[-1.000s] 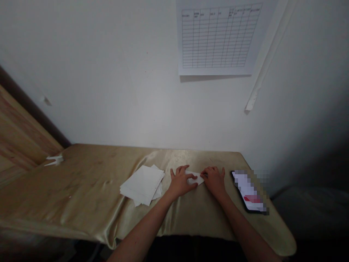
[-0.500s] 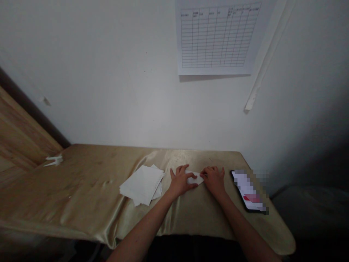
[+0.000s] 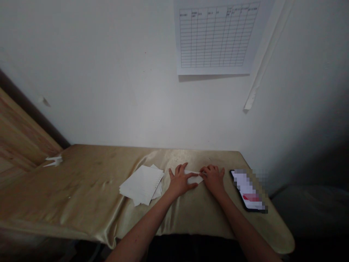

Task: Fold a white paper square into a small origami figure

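Note:
A small folded piece of white paper (image 3: 194, 179) lies on the table between my two hands. My left hand (image 3: 180, 180) rests at its left side with the fingers spread, the index finger stretched across the paper and the thumb along its near edge. At the right end, my right hand (image 3: 214, 179) has thumb and index finger pinched on the paper's corner, its other fingers curled; they hide that end. Left of my left hand is a loose stack of white paper sheets (image 3: 143, 183), the top one with a perforated edge.
A phone (image 3: 247, 193) with a lit screen, partly blurred, lies to the right. Gold satin cloth (image 3: 89, 182) covers the table, wrinkled near the paper stack. White paper scraps (image 3: 53, 161) sit at the far left. A printed table sheet (image 3: 215, 40) hangs on the wall behind.
My left index finger has stretched further right across the paper, toward the right fingertips. Both hands otherwise stay in nearly the same place.

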### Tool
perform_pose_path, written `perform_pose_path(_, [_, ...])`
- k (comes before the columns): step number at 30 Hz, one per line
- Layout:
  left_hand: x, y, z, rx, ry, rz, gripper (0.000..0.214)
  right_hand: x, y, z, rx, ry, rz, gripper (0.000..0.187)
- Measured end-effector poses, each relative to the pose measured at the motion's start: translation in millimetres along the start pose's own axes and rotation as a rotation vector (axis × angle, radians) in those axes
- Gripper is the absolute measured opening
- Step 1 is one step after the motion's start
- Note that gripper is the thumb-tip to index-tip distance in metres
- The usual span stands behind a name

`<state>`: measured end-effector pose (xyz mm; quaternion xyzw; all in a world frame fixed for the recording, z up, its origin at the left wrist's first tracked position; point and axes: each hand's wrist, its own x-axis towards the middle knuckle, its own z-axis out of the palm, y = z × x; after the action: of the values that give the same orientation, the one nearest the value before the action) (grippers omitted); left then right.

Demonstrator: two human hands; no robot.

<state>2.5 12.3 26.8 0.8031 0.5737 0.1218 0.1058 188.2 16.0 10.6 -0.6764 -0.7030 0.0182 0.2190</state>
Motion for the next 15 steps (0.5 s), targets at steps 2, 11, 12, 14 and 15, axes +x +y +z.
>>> perform_pose_path(2, [-1, 1, 0.9, 0.011, 0.013, -0.002, 0.049, 1, 1, 2, -0.011, 0.020, -0.012, 0.017])
perform_pose_path(11, [-2, 1, 1.7, 0.038, 0.017, -0.004, 0.048, -10, 16, 1, 0.060, -0.008, -0.160, 0.026])
perform_pose_path(12, [-2, 1, 0.9, 0.037, 0.006, -0.005, 0.048, -11, 18, -1, 0.071, -0.023, -0.181, 0.027])
perform_pose_path(14, [-2, -1, -1.5, 0.033, -0.029, -0.010, 0.049, -13, 21, -4, 0.086, -0.033, -0.195, 0.028])
perform_pose_path(15, [-2, -2, -2.9, 0.031, -0.050, -0.012, 0.050, -13, 22, -5, 0.092, -0.036, -0.197, 0.028])
